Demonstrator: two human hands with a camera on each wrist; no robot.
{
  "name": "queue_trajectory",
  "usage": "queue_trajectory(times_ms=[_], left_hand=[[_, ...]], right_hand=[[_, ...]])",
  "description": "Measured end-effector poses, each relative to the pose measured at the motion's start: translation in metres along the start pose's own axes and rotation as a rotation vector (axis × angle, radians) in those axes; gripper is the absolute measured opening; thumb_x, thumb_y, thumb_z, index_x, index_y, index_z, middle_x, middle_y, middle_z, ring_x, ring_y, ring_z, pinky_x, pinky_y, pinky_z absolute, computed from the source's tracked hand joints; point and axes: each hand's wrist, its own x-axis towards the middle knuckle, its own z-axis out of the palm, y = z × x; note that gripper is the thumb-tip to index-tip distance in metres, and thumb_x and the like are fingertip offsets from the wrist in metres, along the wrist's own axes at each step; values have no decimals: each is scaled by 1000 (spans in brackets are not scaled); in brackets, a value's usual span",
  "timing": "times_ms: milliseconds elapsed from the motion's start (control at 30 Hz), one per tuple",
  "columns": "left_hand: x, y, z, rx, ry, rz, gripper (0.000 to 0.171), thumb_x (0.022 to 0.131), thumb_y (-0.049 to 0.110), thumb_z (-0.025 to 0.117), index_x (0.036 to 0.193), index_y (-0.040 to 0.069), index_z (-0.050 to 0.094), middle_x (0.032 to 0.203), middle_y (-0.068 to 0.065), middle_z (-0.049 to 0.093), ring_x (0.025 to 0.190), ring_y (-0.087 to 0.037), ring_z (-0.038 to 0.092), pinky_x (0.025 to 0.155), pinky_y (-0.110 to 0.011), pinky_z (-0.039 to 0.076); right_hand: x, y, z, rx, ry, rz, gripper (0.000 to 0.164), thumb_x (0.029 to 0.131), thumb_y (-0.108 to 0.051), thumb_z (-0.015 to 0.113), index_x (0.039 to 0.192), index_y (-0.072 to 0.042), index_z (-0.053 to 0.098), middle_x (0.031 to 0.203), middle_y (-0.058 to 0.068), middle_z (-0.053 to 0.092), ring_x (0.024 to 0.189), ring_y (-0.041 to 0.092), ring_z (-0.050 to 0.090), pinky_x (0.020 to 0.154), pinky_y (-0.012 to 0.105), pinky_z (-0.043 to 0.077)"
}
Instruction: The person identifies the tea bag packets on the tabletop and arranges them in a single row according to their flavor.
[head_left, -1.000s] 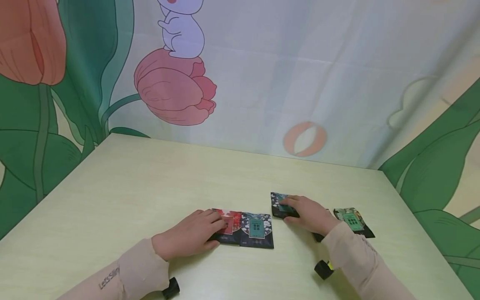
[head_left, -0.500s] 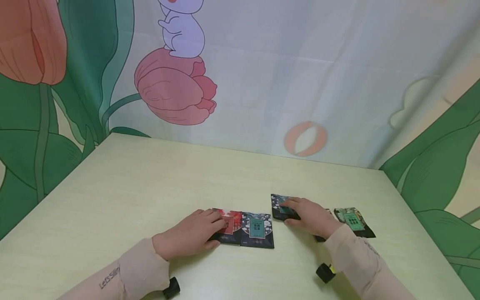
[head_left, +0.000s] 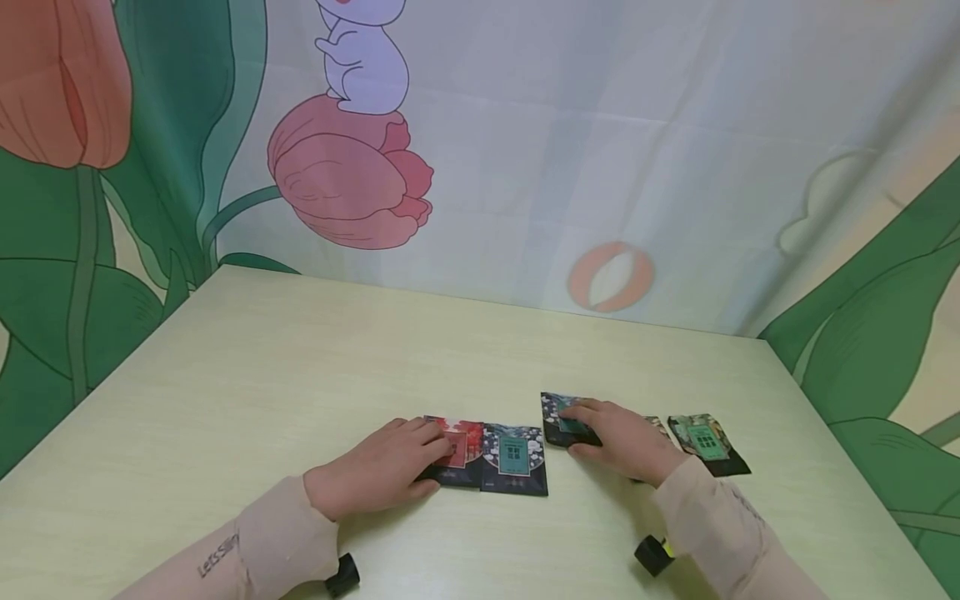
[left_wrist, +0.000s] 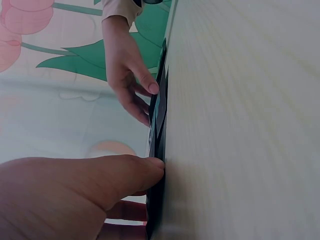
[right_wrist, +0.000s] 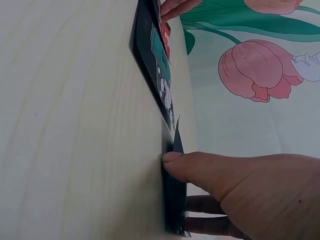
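My left hand (head_left: 378, 468) holds a flat red-and-black sachet (head_left: 468, 435) on the table, fingers over its left part and thumb at its near edge. Against its right side lies a dark sachet with white blossoms and a teal label (head_left: 513, 462). A similar blossom sachet (head_left: 552, 408) is held by my right hand (head_left: 630, 439), a little farther back and to the right. In the right wrist view the thumb (right_wrist: 175, 159) presses this sachet's near edge, with fingers on its other side. Its right part is hidden under the hand.
Right of my right hand lies a green-labelled sachet (head_left: 707, 444). Another sachet (head_left: 658, 423) shows partly behind the right wrist. The pale wooden table (head_left: 315, 358) ends at a printed curtain (head_left: 495, 167). A small black device (head_left: 652, 556) hangs under the right sleeve.
My right hand has slid its blossom sachet slightly toward me, closer to the row at left. The left hand and the two sachets by it have stayed in place.
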Motion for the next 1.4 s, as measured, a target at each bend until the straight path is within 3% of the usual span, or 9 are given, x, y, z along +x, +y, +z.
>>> queue_trajectory(times_ms=[600,1400], left_hand=[[1,0,1,2,-20,-13,36,88,37,67,115,14,61,118,-2,61,110,-20,56,96,-40,47],[1,0,1,-2,-16,-15,35,88,36,67,115,13,61,117,-1,61,108,-20,56,96,-40,46]], right_hand=[[-11,-5,2,-9,8,-2,53,87,-33,69,134,-13,55,139,15,53,121,38,55,96,57,47],[-27,-13,7,13,21,-13,52,87,-32,70,132,-11,57,137,15,54,123,37,53,101,53,45]])
